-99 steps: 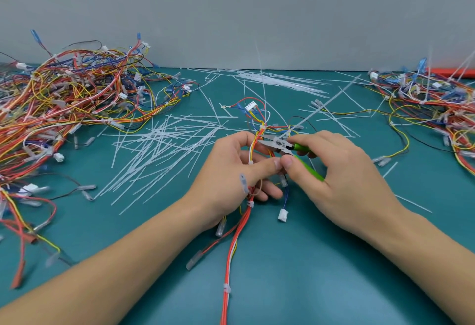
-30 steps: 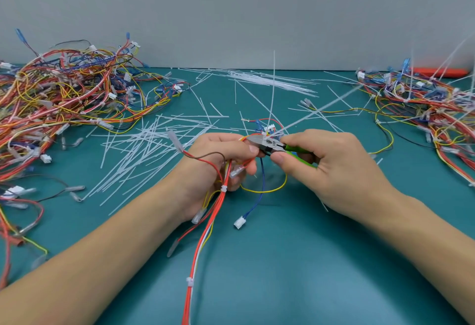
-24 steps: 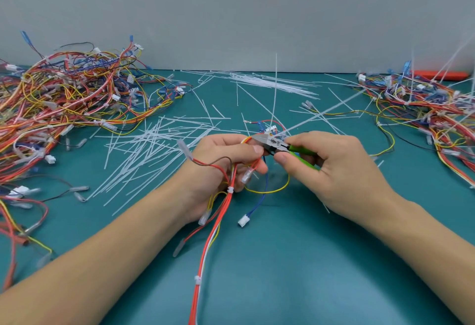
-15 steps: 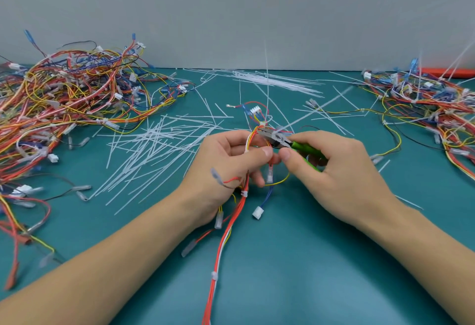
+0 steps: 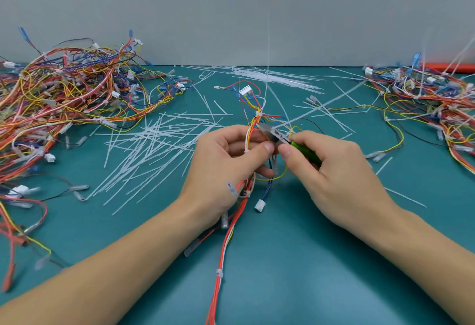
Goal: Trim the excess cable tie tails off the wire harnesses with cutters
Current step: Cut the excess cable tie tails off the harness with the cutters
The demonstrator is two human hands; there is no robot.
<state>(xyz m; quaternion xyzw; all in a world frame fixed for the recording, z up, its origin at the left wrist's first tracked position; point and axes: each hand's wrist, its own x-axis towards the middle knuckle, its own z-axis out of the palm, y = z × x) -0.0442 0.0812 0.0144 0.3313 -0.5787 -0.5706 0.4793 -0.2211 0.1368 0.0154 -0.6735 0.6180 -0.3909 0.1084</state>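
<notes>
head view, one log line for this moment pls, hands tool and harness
left hand grips wire harness | right hand grips green-handled cutters | blades at harness near upright tie tail | cut not confirmed

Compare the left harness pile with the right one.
The left harness pile is bigger and fully in view; the right harness pile is smaller and cut off by the frame edge. Long white tails stick up from the right pile; none from the left. Both are tangled red, yellow and blue wires.
</notes>
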